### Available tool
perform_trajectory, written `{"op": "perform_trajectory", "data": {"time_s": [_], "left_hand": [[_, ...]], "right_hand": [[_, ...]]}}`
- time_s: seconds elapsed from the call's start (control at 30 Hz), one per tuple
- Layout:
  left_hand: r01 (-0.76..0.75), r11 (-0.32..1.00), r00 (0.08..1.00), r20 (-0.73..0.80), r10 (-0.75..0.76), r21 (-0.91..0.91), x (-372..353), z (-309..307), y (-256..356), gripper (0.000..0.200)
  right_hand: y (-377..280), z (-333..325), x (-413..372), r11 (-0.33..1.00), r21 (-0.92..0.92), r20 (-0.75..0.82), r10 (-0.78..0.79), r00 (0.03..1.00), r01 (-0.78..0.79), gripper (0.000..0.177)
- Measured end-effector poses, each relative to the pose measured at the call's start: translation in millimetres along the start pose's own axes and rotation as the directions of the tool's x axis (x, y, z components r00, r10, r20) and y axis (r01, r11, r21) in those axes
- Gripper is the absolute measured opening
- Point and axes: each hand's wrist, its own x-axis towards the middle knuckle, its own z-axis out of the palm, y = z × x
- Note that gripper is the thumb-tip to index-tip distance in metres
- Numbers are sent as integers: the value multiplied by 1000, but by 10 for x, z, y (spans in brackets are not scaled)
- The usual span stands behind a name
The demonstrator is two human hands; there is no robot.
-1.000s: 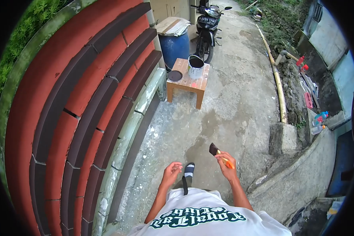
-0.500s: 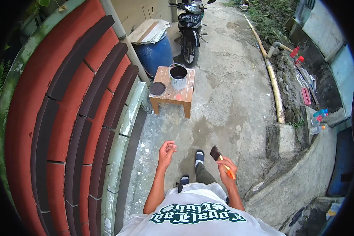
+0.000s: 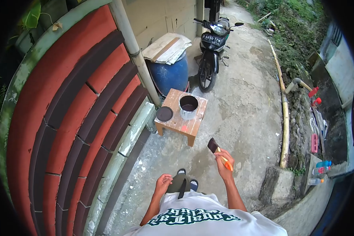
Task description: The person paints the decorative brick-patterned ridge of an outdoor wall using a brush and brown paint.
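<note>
My right hand (image 3: pixel 225 162) is closed around the yellow and orange handle of a paintbrush (image 3: pixel 213 145), its dark bristles pointing up and away from me. My left hand (image 3: pixel 163 183) hangs over my leg with its fingers curled loosely; nothing shows in it. Ahead stands a small wooden table (image 3: pixel 179 124) holding a paint bucket (image 3: pixel 188 113), white outside with dark paint inside. Left of the bucket lies a round dark lid (image 3: pixel 164 114). Neither hand touches the table.
A wall with red panels (image 3: pixel 67 114) and dark brown ledges (image 3: pixel 76 88) curves along the left. Behind the table are a blue barrel (image 3: pixel 168 75) and a parked motorbike (image 3: pixel 211 59). Bamboo poles (image 3: pixel 285 129), a concrete block (image 3: pixel 277 183) and plastic bottles (image 3: pixel 322 170) are at the right.
The table, bucket and motorbike appear closer and lower in view. My left hand sits lower, the brush has risen slightly, and my feet have changed position.
</note>
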Motion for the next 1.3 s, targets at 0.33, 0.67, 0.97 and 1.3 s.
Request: {"op": "perform_trajectory", "data": {"time_s": [0.33, 0.67, 0.97, 1.3], "left_hand": [[81, 980, 997, -23, -78, 181, 1972, -166, -65, 18], [400, 907, 914, -129, -384, 131, 2986, -518, -131, 22], [474, 875, 821, -309, -479, -99, 2563, -387, 56, 22], [699, 596, 527, -277, -803, -397, 1280, 689, 124, 28]], "right_hand": [[209, 596, 1629, 999, 29, 95, -29, 995, 26, 14], [224, 1202, 2986, 983, 184, 202, -13, 979, -24, 15], [1758, 1997, 4124, 998, -21, 499, 63, 864, -61, 18], [4099, 3254, 4613, 920, -387, 663, 227, 713, 66, 23]]}}
